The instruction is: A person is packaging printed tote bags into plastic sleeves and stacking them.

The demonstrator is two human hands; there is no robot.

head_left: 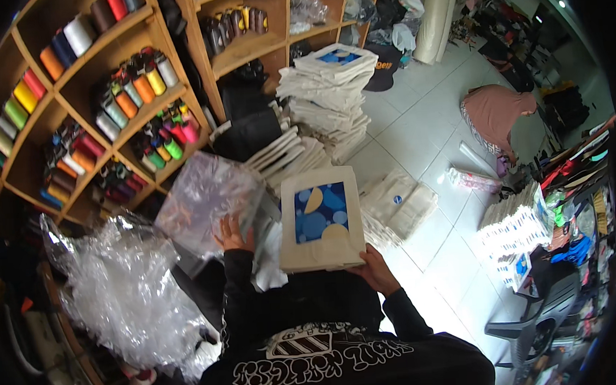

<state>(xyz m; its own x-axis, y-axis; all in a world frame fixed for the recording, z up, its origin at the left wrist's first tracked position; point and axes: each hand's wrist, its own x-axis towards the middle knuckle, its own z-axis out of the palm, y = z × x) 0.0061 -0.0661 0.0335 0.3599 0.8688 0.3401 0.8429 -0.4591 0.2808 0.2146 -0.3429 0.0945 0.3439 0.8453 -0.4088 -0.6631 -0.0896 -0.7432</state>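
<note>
We see the right hand (378, 271) closed on the near right corner of a pale cloth bag (323, 255), which lies face up in front of the body; its fingers are mostly hidden underneath. The bag's lower edge looks thick, and we cannot tell whether one bag or several are held. The left hand (233, 232) has its fingers spread and empty over the near edge of a clear plastic-wrapped bundle (206, 192); from this angle we probably see contact, but glare blurs it. The plastic also veils the bundle's contents.

The bag partly covers some folded bags (400, 201) on the tiled floor (424, 132). Beyond it rises a leaning stack of cloth bags (325, 107), and crumpled clear plastic (124, 302) crowds our left, below wooden shelves (168, 102) of coloured thread spools (133, 97). At our right stand another bag stack (511, 226) and a dark chair (541, 319), cut by the shadowed rim. Farther off, a person (497, 114) bends low.

We make out pale lettering on the black top (325, 357), orange lettering on a dark cap (383, 66), and a round blue mark on the folded bags.
</note>
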